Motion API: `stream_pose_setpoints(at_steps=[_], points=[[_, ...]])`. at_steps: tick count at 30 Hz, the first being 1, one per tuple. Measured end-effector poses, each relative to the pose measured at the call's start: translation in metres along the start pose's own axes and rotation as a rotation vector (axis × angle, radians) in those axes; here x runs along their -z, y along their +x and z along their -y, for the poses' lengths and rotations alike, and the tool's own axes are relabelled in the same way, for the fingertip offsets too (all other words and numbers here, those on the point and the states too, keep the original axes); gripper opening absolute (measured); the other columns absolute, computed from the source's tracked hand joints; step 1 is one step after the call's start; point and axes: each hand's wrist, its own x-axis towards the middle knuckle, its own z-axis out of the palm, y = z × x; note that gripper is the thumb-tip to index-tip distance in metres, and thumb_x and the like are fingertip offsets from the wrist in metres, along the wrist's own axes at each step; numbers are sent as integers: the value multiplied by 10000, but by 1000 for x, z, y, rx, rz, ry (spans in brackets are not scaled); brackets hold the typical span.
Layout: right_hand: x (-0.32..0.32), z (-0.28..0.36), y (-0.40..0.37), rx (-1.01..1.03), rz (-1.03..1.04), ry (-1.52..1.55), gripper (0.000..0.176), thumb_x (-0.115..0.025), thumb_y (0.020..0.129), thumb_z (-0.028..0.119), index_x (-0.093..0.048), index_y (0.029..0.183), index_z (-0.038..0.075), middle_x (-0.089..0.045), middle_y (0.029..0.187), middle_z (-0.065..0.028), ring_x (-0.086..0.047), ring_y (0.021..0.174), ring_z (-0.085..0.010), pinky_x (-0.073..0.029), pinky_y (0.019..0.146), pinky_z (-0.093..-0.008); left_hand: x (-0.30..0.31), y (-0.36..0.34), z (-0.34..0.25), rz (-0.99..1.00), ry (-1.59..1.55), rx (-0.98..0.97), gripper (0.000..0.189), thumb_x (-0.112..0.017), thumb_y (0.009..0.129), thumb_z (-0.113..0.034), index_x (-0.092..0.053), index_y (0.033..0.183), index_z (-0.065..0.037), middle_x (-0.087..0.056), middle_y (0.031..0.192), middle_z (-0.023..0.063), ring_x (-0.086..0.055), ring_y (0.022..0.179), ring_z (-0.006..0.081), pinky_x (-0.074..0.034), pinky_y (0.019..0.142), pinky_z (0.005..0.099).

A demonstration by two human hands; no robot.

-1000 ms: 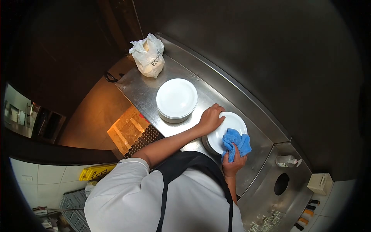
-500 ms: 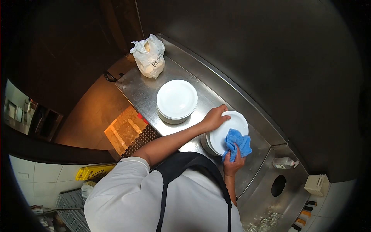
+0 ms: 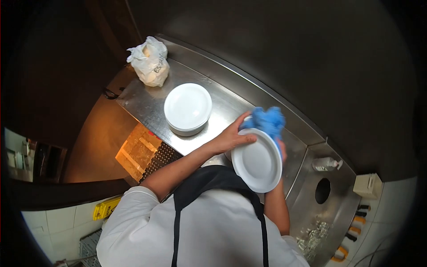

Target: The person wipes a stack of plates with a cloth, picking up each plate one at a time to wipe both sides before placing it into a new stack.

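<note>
My left hand (image 3: pixel 235 137) grips the upper left rim of a white plate (image 3: pixel 256 161), with the thumb on its face. The plate is raised and tilted in front of my chest. Behind its right side is my right hand (image 3: pixel 282 150), blurred and partly hidden, closed on a blue cloth (image 3: pixel 268 120) at the plate's upper edge. A stack of white plates (image 3: pixel 188 107) stands to the left on the steel counter (image 3: pixel 147 101).
A tied white plastic bag (image 3: pixel 150 62) sits at the counter's far left end. On the right, a bottle (image 3: pixel 324 164) lies near a round hole (image 3: pixel 323 191) in the steel basin. Clear glassware (image 3: pixel 313 238) is lower down. A yellow caution sign (image 3: pixel 106 208) is at lower left.
The held plate has come up off the stack beneath it and tilted. My right hand and the cloth have moved up behind its far edge. The view has shifted slightly.
</note>
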Motion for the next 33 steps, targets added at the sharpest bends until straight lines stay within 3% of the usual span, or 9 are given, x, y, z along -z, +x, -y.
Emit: stream_pose_setpoints(at_steps=[4,6,10,16,20,24,25,32,33], points=[[7,-32,-20,-138,-155,-113,533,-461,980,323,-559,1337,-60,-644,1285,-190,-662,1114,-286,-520,985,-392,-4,-7,16,-76,10,-293,1247,-911,756,-348,-67,1638,-93,-194,1664,219,-321,1498,297,-321,1194,409],[11,-38,-32,-151,-235,-204,536,-465,978,324,-555,1341,-60,-643,1286,-193,-664,1110,-289,-523,981,-394,-4,-11,12,-57,-67,-332,1209,-903,758,-348,-110,1638,-107,-211,1674,163,-329,1498,294,-317,1196,418],[21,-36,-51,-144,-330,-347,542,-472,974,326,-548,1349,-59,-642,1289,-198,-668,1102,-294,-528,972,-396,5,-18,10,58,71,-322,433,-744,932,-305,-647,1268,-49,-669,1301,148,-593,1263,234,-463,1071,379],[-11,-7,-90,9,-295,-436,543,-473,977,322,-532,1362,-56,-635,1297,-205,-656,1126,-292,-516,992,-401,25,-17,20,-192,-88,-66,285,-725,966,-276,-691,1106,-30,-729,973,55,-682,890,102,-562,796,282],[-37,13,-70,68,72,-174,491,-475,997,328,-575,1301,-44,-662,1219,-191,-651,1117,-259,-511,991,-375,25,-10,7,-3,64,73,390,-755,936,-327,-692,1147,-5,-731,945,55,-683,874,113,-558,818,284],[18,1,-10,107,95,-55,463,-512,1000,316,-587,1299,-29,-687,1151,-146,-672,1018,-192,-545,874,-314,6,-4,-8,74,109,-61,819,-790,904,-346,-373,1541,-44,-576,1380,136,-535,1292,208,-419,1107,343],[35,-12,1,106,-34,-108,462,-519,1002,308,-577,1317,-25,-684,1156,-133,-668,1009,-173,-544,855,-300,9,-2,3,86,63,-92,1137,-863,826,-333,-96,1633,-103,-357,1582,157,-375,1444,253,-330,1186,389],[-5,-49,-5,-239,-227,-389,447,-516,1014,311,-589,1305,-20,-685,1147,-118,-666,1002,-173,-542,865,-307,18,-22,10,-212,-49,-375,1394,-931,649,-496,-26,1636,-109,-197,1673,174,-355,1473,304,-332,1196,452],[-5,-49,-10,-243,-263,-453,445,-516,1016,312,-591,1304,-19,-685,1145,-116,-665,1001,-173,-542,866,-307,18,-26,9,-200,64,-418,1082,-859,762,-479,-294,1592,-73,-374,1604,182,-473,1394,276,-389,1154,420]])
